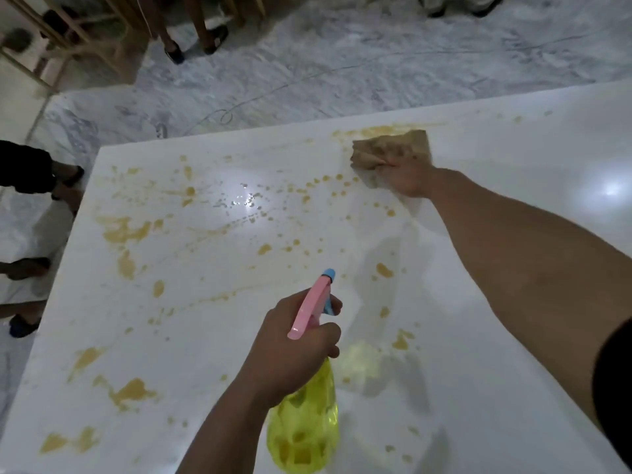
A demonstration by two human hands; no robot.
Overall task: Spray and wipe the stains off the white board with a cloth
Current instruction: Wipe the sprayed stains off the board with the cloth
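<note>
Yellow spray bottle, seemingly part-full, clasped in left grip; right grip clutches cloth on stained board.

Surface: white board, glossy, over marble floor.
On it: yellow stains mostly left; cloth far edge.
</note>
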